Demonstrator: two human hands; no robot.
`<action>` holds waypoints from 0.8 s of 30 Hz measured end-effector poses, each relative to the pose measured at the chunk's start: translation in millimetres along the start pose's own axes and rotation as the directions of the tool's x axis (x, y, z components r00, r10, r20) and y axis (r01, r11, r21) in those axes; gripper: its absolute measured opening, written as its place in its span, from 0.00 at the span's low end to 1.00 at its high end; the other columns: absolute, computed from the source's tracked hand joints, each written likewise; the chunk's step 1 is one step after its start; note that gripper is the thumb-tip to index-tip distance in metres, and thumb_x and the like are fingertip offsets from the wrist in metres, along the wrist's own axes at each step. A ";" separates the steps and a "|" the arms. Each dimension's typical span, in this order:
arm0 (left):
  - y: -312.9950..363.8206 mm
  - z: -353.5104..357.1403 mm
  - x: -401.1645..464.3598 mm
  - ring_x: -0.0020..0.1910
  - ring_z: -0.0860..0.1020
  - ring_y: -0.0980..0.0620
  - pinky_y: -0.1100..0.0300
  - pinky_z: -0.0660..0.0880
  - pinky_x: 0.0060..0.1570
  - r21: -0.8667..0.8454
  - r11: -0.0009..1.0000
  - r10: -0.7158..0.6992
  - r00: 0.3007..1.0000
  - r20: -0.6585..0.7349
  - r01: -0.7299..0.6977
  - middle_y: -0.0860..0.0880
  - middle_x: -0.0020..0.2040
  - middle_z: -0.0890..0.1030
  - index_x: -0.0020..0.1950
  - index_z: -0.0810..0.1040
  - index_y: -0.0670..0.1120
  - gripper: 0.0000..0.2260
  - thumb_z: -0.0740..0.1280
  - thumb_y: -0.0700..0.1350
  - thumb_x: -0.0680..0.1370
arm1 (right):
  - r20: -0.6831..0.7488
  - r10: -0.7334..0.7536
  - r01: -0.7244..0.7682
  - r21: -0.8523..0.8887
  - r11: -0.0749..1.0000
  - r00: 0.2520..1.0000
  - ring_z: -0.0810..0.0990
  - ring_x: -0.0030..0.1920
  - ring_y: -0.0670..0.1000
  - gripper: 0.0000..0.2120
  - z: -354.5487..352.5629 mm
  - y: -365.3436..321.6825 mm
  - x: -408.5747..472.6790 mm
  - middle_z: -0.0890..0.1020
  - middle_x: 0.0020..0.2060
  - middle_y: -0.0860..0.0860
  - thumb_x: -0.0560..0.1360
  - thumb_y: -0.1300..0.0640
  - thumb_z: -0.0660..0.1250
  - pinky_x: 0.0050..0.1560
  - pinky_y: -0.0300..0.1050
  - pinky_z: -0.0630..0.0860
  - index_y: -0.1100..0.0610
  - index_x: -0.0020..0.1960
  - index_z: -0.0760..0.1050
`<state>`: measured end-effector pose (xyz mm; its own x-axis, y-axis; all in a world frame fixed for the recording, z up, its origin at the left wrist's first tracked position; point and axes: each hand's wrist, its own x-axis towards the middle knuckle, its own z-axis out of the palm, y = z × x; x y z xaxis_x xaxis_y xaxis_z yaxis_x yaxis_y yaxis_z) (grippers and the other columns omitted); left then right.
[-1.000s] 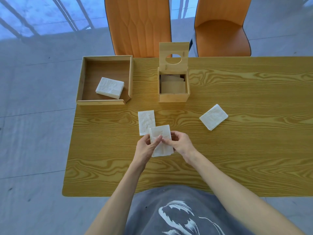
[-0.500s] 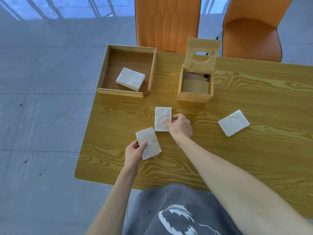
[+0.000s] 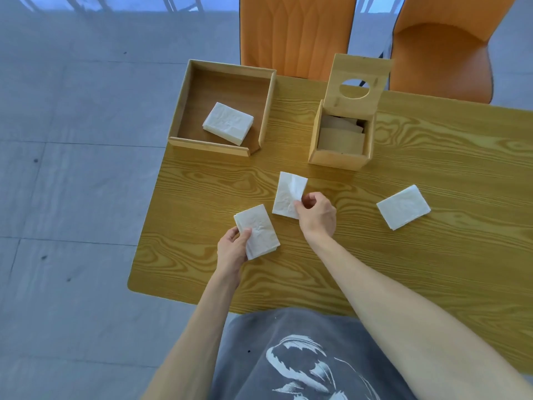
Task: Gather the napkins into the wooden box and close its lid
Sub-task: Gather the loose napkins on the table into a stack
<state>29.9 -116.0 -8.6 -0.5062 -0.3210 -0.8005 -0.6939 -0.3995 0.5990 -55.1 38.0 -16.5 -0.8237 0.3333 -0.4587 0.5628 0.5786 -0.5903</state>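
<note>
The long yellow-brown wooden table with strong grain (image 3: 432,255) carries everything, and two orange padded chairs (image 3: 297,33) stand behind its far edge. At the far left corner of the tabletop sits a shallow open wooden tray (image 3: 266,111), with one folded white napkin stack (image 3: 227,123) lying inside it. To the right of the tray, near the far edge, stands the small square wooden box (image 3: 337,160); its hinged lid with a round hole (image 3: 356,82) is upright, so the opening is free for filling, and some brownish sheets seem to lie inside already. Toward the right edge, a white folded napkin (image 3: 403,207) lies flat and alone, well apart from the hands. Near the middle, just in front of the box, a second white napkin (image 3: 288,194) is partly raised from the tabletop, its right edge curling up. The right hand (image 3: 317,215) is stretched forward with bent fingers and pinches this napkin at its near right corner between thumb and fingertips, I think in order to lift it. The left hand (image 3: 232,249), held lower and nearer to the front edge, grips a third white napkin (image 3: 257,230) by its near left side, thumb on top, probably so both can go together into the box.
</note>
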 end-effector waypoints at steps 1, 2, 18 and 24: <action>0.6 4.0 -0.8 0.47 0.83 0.50 0.52 0.81 0.49 0.014 1.000 0.006 1.000 0.022 -0.006 0.48 0.50 0.84 0.62 0.77 0.45 0.10 0.66 0.43 0.81 | -0.013 0.006 -0.006 0.023 1.000 1.000 0.81 0.47 0.50 0.07 -3.1 3.5 -1.4 0.82 0.43 0.46 0.74 0.51 0.71 0.42 0.43 0.72 0.53 0.50 0.79; 0.8 7.9 -1.4 0.47 0.83 0.50 0.52 0.81 0.49 0.032 0.999 0.011 0.999 0.040 -0.012 0.48 0.50 0.84 0.62 0.77 0.45 0.10 0.66 0.43 0.81 | -0.028 0.017 -0.016 0.052 0.999 0.999 0.81 0.47 0.50 0.07 -6.6 7.3 -2.6 0.81 0.42 0.44 0.74 0.51 0.71 0.43 0.43 0.72 0.52 0.50 0.79; -14.3 74.9 -17.6 0.43 0.82 0.51 0.56 0.80 0.40 0.264 0.965 -0.067 0.964 0.257 -0.003 0.48 0.46 0.84 0.56 0.80 0.46 0.07 0.63 0.42 0.82 | 0.290 0.028 -0.217 0.647 0.731 0.957 0.86 0.43 0.48 0.22 -80.0 86.6 -24.7 0.87 0.46 0.52 0.72 0.62 0.76 0.43 0.48 0.83 0.54 0.64 0.75; -18.5 90.4 -26.7 0.43 0.84 0.50 0.55 0.81 0.42 0.279 0.960 -0.072 0.946 0.317 -0.020 0.48 0.45 0.86 0.52 0.82 0.48 0.08 0.63 0.46 0.82 | 0.330 0.003 -0.209 0.590 0.780 0.944 0.86 0.49 0.54 0.24 -78.0 100.5 -32.2 0.86 0.50 0.57 0.72 0.63 0.76 0.40 0.48 0.85 0.57 0.66 0.74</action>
<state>9.9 -22.4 -0.1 -0.5910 -0.0026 -0.8067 -0.7988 -0.1379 0.5856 22.7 143.5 -9.3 -0.7532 0.0709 -0.6540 0.6514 -0.0576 -0.7565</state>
